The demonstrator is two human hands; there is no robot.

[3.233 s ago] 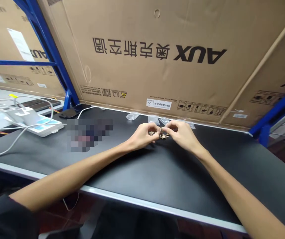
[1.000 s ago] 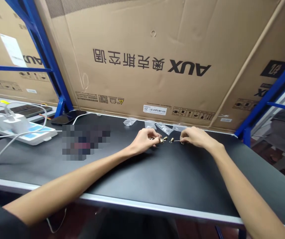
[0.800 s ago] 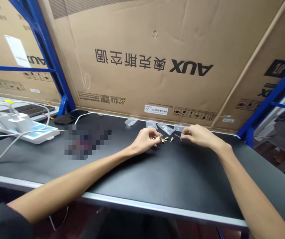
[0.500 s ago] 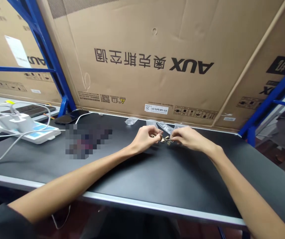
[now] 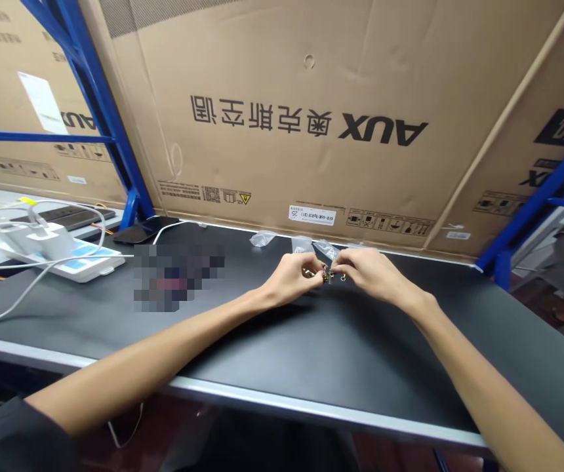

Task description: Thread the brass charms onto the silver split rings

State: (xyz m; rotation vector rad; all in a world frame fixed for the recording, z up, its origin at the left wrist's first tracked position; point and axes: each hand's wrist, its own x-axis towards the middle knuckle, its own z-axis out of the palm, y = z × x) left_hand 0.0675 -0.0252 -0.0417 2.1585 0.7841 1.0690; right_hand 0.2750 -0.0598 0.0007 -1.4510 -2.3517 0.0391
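Observation:
Between my two hands, just above the black tabletop (image 5: 286, 354), is a small gold-coloured chain with charms (image 5: 328, 275). My left hand (image 5: 296, 278) pinches its left end between thumb and fingers. On the other side, my right hand (image 5: 368, 272) has its fingertips closed on the right part, and a small ring (image 5: 343, 277) hangs below them. My fingers cover much of the chain, so its full shape is hidden. Small clear plastic bags (image 5: 327, 249) lie right behind my hands, at the foot of the carton.
A large cardboard carton (image 5: 282, 164) stands along the table's back edge, between blue metal posts (image 5: 100, 98). At left are a white power strip (image 5: 90, 265) with cables and a black phone (image 5: 137, 231). A pixelated patch hides something left of my hands.
My hands have drawn closer together, the left shifting slightly right. The chain between them is bunched more tightly, and a ring now shows below my right fingertips. The view has shifted slightly.

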